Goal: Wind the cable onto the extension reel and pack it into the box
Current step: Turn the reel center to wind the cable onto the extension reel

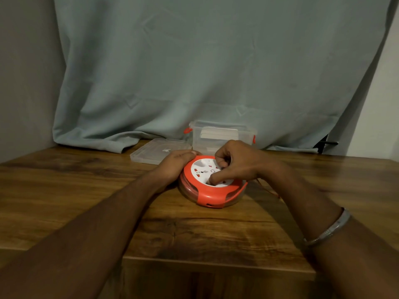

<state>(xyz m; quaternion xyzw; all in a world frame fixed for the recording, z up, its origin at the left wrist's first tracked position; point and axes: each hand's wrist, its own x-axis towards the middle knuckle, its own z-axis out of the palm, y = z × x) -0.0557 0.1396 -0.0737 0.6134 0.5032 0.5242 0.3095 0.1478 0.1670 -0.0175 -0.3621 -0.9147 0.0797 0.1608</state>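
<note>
Head view
Reel: the round orange extension reel lies flat on the wooden table, near the middle, with its white socket face turned up.
Cable: a thin orange cable runs out from the right side of the reel, under the right wrist; its far end cannot be seen.
Left hand: the left hand rests against the left rim of the reel, fingers close together and bent around the edge, thumb on top of the rim.
Right hand: the right hand is over the socket face; most fingers are curled in, and one finger points down and touches the white face. What the curled fingers hold, if anything, cannot be told.
Box: the clear plastic box with orange clips stands open just behind the reel.
Lid: the clear lid lies flat on the table, to the left of the box, beside the left hand.
Bracelet: a metal bracelet is on the right forearm.
Background: a grey-blue cloth hangs behind the table.
</note>
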